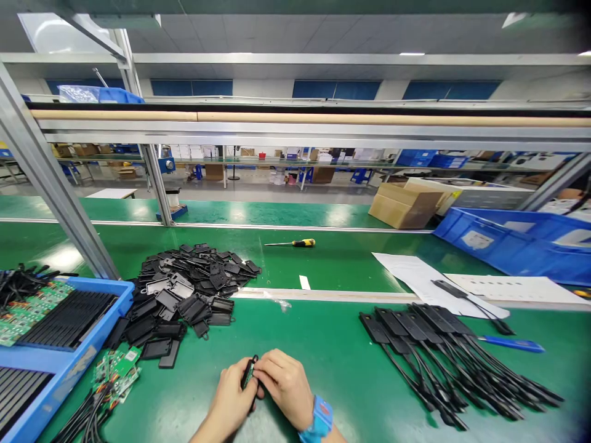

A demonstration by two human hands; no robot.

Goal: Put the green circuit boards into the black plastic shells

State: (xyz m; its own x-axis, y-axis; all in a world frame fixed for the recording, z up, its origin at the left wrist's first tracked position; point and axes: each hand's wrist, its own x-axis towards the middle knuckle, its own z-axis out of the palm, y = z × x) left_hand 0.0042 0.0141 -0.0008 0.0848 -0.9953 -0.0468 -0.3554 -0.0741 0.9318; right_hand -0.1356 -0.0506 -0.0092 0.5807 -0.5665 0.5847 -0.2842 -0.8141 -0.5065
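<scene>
My left hand (231, 397) grips a small black plastic case (247, 373), holding it tilted with its open side facing right. A strip of green circuit board shows inside. My right hand (287, 386), with a blue band on its wrist, pinches at the case's edge; its fingertips hide part of the board. Ahead and to the left lies a heap of black case halves (198, 280). Loose green circuit boards (120, 366) with black cables rest left of my hands. To the right, assembled black cased units (427, 326) with cables lie in an overlapping row.
A blue tray (87, 351) at the left holds boards and black parts. A screwdriver (295, 243) lies toward the back. White sheets (410, 277), one with a cased unit (450, 288) on it, a blue pen-like tool (514, 344), a blue bin (498, 243) and a cardboard box (401, 204) are at the right.
</scene>
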